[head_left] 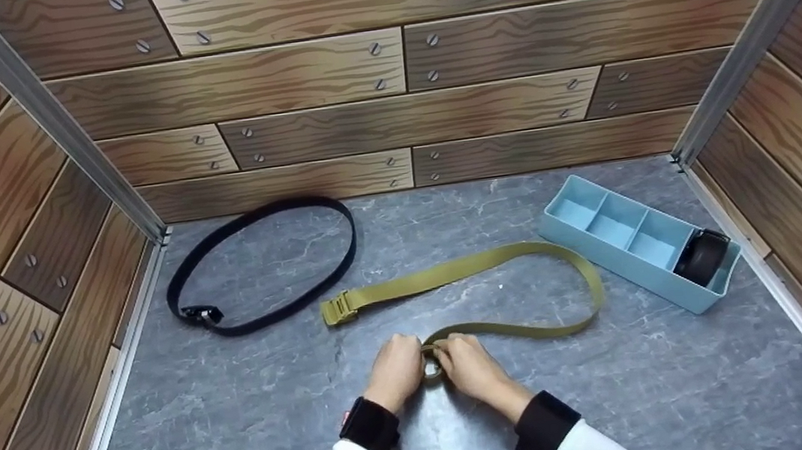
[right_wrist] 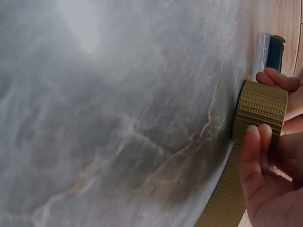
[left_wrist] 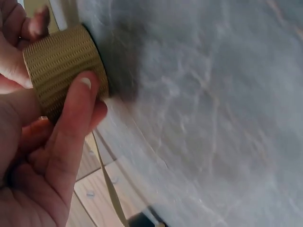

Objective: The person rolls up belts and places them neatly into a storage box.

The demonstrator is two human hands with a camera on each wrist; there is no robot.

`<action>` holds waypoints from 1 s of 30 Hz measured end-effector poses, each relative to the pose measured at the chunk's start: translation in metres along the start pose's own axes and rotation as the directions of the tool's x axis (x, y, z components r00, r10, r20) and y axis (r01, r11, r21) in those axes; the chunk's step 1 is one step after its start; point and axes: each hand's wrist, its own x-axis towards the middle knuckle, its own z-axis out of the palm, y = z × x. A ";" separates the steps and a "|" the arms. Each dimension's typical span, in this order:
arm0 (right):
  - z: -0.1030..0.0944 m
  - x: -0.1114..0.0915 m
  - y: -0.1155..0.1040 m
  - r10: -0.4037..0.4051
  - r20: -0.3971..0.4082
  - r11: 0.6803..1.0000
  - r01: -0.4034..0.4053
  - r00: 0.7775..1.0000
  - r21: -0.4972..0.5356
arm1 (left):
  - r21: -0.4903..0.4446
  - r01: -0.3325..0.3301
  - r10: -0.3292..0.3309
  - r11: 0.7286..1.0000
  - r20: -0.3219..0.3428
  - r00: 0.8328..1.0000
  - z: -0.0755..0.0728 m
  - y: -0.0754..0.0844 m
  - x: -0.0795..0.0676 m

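An olive-yellow webbing belt (head_left: 444,274) curves over the grey surface, its buckle (head_left: 339,309) lying at the free end. The near end is wound into a small coil (head_left: 432,376), held upright on edge between both hands. My left hand (head_left: 396,367) pinches the coil's left side; in the left wrist view, its fingers (left_wrist: 80,101) press on the ribbed outer webbing. From the other side my right hand (head_left: 474,367) grips the coil. Two of its fingertips (right_wrist: 258,135) lie against the webbing in the right wrist view. The middle of the coil is partly hidden by fingers.
A black belt (head_left: 300,203) lies in a wide loop at the back left. Toward the right stands a light-blue divided box (head_left: 616,261), with a rolled black belt (head_left: 703,256) in its nearest compartment. Wood-patterned walls (head_left: 314,129) enclose the back and both sides.
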 end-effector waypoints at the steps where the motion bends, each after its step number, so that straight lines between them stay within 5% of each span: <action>1: -0.001 -0.001 0.000 0.044 0.017 0.998 -0.044 0.999 0.039 | 0.001 0.008 -0.008 1.000 -0.007 1.000 0.001 0.001 0.000; 6: -0.005 -0.005 -0.004 0.196 0.130 0.960 -0.217 0.972 0.176 | -0.052 0.028 -0.027 0.998 0.024 0.999 0.000 0.003 0.001; 10: -0.005 -0.006 -0.003 0.103 0.103 0.991 -0.111 0.989 0.075 | -0.116 0.000 0.011 0.993 0.089 0.996 -0.004 0.000 0.003; 14: -0.003 -0.004 0.001 -0.021 0.057 1.000 0.021 0.998 0.004 | -0.081 -0.030 0.037 0.996 0.092 0.995 -0.007 -0.001 0.003; 19: -0.003 -0.005 0.001 0.067 0.031 0.991 -0.070 0.997 0.112 | -0.025 -0.002 0.003 1.000 0.041 0.999 -0.003 0.001 0.001; 23: -0.004 -0.006 -0.001 0.164 0.098 0.966 -0.180 0.981 0.187 | -0.035 0.011 -0.010 0.999 0.025 1.000 0.000 0.000 0.001; 26: -0.004 -0.004 -0.001 0.143 0.113 0.979 -0.158 0.983 0.132 | -0.061 0.004 -0.001 0.998 0.041 0.999 -0.001 -0.003 0.001; 30: -0.005 -0.001 0.000 0.020 0.083 1.000 -0.020 0.996 -0.001 | -0.125 0.004 0.007 0.992 0.095 0.995 -0.005 -0.007 0.002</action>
